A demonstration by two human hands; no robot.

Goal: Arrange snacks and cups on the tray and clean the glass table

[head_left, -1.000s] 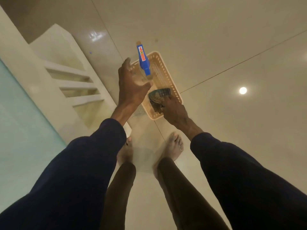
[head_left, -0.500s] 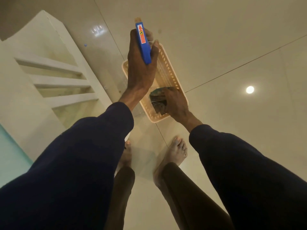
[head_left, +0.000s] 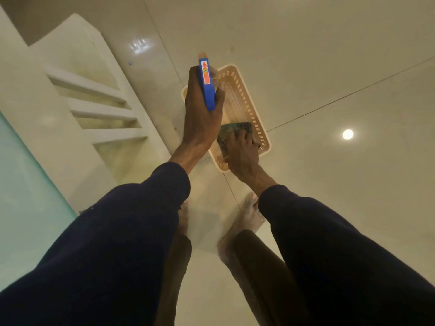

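1. A glossy pale tiled floor is stretching across the room, and a round spot of light is reflecting off it towards the right.
2. A white stepped shelf unit is standing on the left, with a pale teal glassy surface lying along the left edge of the view beside it.
3. A beige perforated basket is sitting on the floor just ahead of the person's bare feet, its long side running away from them.
4. The left hand is gripping a spray bottle by its neck, fingers wrapped tight under the blue trigger head, nozzle pointing away from the person. The bottle is hanging in the air over the far left corner of the basket, not touching it.
5. The right hand is reaching down into the near end of the basket, fingers bending over a dark green cloth and holding onto it. The cloth is lying inside the basket against its near right side.
6. Both arms are wearing dark navy sleeves, and dark trouser legs are showing between them.
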